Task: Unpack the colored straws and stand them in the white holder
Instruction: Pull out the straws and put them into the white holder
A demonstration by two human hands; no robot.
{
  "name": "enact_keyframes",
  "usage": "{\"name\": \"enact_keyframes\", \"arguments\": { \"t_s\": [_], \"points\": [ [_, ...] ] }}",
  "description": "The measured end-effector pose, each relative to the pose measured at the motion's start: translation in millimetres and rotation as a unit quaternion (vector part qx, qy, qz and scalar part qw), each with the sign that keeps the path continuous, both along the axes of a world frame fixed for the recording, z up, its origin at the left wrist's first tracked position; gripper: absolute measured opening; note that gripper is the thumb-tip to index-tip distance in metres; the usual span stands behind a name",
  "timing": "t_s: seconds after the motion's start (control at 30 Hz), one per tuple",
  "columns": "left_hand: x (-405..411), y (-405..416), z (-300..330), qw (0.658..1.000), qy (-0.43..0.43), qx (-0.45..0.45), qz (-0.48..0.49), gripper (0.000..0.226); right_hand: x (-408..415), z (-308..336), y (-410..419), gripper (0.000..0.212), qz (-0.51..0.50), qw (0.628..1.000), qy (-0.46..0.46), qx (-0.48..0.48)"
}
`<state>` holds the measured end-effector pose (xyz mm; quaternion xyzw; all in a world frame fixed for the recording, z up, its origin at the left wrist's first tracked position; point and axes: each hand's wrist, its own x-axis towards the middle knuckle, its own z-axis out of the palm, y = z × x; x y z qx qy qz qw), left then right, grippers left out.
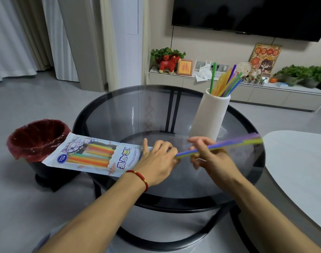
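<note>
Glass tabletop point(119, 110), round and dark-rimmed, carries the scene as a person's left hand point(157, 159), a red cord bracelet point(140, 177) at the wrist, grips the open end of a printed straw packet point(88, 154) whose far end juts past the table edge toward a red-lined bin point(35, 137) on the floor; orange, yellow and green straws show through the packet's window. Right hand point(209, 154) curls its fingers around a small bundle of straws point(227, 143), blue, green and purple and blurred, drawn clear of the packet and pointing up to the right. Just behind that hand stands the ribbed white holder point(211, 115) on the table, with green, yellow, purple and blue straws point(227, 79) leaning in it
</note>
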<state>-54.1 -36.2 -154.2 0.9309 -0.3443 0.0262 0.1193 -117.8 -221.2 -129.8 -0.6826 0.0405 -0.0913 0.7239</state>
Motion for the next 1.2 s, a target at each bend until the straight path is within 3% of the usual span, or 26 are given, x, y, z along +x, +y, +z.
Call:
{"name": "enact_keyframes", "arguments": {
  "t_s": [0.1, 0.23, 0.4, 0.53, 0.8, 1.0, 1.2],
  "points": [
    [1.0, 3.1, 0.5, 1.000, 0.010, -0.008, -0.006, 0.035, 4.9, 5.5, 14.2, 0.034, -0.038, 0.986, -0.044, -0.155],
    [10.1, 16.3, 0.7, 0.999, 0.022, -0.022, 0.033, 0.044, 10.1, 46.5, -5.8, 0.033, -0.125, 0.946, -0.075, -0.291],
    [9.9, 16.4, -5.4, 0.998, 0.039, -0.009, 0.041, 0.044, 25.9, 66.5, -16.9, 0.030, -0.117, 0.886, 0.002, -0.449],
    [8.2, 14.9, -6.3, 0.999, 0.033, -0.009, 0.040, 0.045, 31.1, 41.1, -4.9, 0.025, -0.090, 0.875, 0.024, -0.475],
    [3.3, 1.6, -0.2, 0.994, 0.007, -0.098, -0.046, 0.056, 28.2, 58.5, -8.7, 0.040, -0.135, 0.879, -0.091, -0.448],
    [-3.7, -21.0, -4.3, 0.995, 0.053, -0.061, -0.058, 0.017, 33.9, 36.9, 3.2, 0.040, -0.092, 0.866, -0.083, -0.485],
    [-1.4, -18.3, -7.1, 0.991, 0.095, -0.087, -0.046, 0.040, 34.3, 21.4, 4.5, 0.040, -0.062, 0.851, -0.082, -0.515]
  ]
}}
